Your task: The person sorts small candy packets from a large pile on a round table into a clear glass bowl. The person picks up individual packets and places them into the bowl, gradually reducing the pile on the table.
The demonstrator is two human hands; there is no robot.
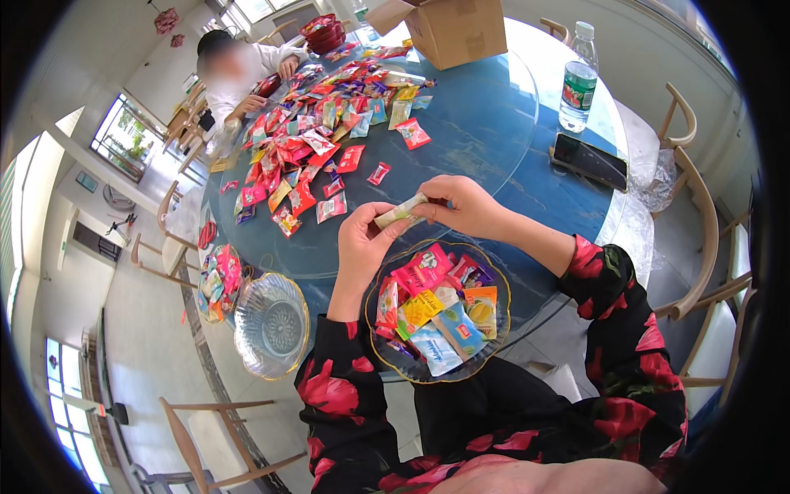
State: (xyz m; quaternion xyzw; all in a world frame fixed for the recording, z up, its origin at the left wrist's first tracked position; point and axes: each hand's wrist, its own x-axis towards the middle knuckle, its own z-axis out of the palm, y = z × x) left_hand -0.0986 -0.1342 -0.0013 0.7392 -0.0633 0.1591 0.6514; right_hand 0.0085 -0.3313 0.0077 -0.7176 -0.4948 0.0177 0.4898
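Between both hands is a pale wrapped candy. My left hand pinches its left end, and my right hand holds the other end with thumb and fingers. Just below them, at the table's near edge, a glass bowl with a gold rim holds many wrapped candies, among them a pink packet, a yellow packet and a blue-and-white packet. Beyond my hands a large heap of wrapped candies spreads over the blue marble-patterned table.
An empty clear glass bowl and a candy-filled bowl stand at left. A water bottle and a phone lie right. A cardboard box and stacked red bowls stand far back. A co-worker sits across.
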